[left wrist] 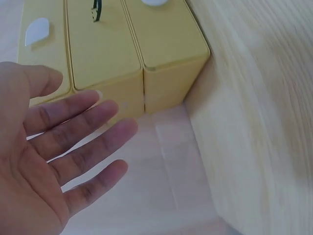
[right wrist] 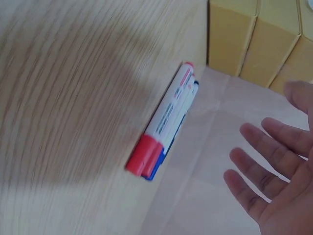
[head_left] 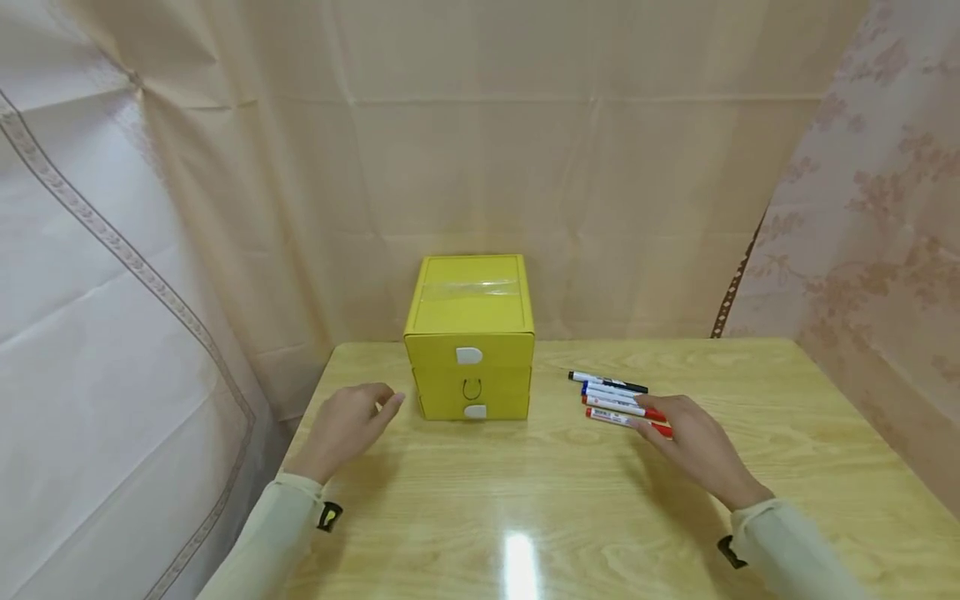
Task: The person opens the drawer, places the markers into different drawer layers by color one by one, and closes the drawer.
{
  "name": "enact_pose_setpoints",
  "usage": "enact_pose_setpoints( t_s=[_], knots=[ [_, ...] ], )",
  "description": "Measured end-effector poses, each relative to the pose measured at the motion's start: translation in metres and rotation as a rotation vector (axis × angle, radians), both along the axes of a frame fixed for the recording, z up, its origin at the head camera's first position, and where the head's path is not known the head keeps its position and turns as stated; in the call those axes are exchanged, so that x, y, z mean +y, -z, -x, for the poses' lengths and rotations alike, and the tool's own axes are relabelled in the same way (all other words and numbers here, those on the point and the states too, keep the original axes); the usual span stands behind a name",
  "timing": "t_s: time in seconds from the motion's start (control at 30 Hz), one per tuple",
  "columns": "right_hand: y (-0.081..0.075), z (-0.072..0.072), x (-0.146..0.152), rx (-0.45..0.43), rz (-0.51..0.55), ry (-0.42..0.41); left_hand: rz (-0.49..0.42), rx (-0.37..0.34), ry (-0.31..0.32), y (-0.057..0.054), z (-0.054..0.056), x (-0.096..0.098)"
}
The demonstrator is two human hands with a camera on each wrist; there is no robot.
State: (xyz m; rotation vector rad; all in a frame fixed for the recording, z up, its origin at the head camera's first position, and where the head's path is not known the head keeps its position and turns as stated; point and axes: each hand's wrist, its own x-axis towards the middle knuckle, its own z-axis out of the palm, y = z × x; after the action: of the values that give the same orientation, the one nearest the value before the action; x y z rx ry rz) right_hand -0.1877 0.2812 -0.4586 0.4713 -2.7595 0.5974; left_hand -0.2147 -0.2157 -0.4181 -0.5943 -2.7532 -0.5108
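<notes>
A yellow box of stacked drawers (head_left: 471, 350) stands near the back of the table, with white tabs and a dark loop handle on its front. Just left of it hovers my left hand (head_left: 348, 429), holding nothing, its fingers spread in the left wrist view. Several whiteboard markers lie side by side to the right of the box: a black one (head_left: 609, 382), a blue one partly hidden, and two with red caps, the nearest being a red marker (head_left: 611, 417). Above their capped ends is my right hand (head_left: 697, 442); the right wrist view shows its fingers (right wrist: 276, 156) loosely extended and apart from the markers.
The wooden table (head_left: 465, 508) runs up to a beige cloth (head_left: 585, 183) hanging behind the box. Patterned cloth (head_left: 892, 250) hangs along the right side, and a pale cloth with a brown band (head_left: 112, 333) on the left. Clear tape (head_left: 472, 289) crosses the box's top.
</notes>
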Motion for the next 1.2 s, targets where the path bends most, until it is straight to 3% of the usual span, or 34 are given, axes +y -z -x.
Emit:
enact_pose_setpoints(
  t_s=[0.33,0.73,1.0,1.2],
  knots=[
    [0.012,0.004,-0.023,-0.046,0.072,-0.013,-0.18,-0.116,0.004,0.008,0.005,0.023],
    [0.013,0.014,-0.056,-0.157,0.185,-0.064,-0.453,-0.081,-0.09,-0.012,0.018,0.024],
    [0.014,0.019,-0.078,-0.136,0.229,-0.097,-0.525,-0.067,-0.118,-0.022,0.03,0.018],
    [0.015,0.019,-0.093,-0.169,0.29,-0.112,-0.63,-0.144,-0.105,-0.032,0.039,0.02]
  ],
)
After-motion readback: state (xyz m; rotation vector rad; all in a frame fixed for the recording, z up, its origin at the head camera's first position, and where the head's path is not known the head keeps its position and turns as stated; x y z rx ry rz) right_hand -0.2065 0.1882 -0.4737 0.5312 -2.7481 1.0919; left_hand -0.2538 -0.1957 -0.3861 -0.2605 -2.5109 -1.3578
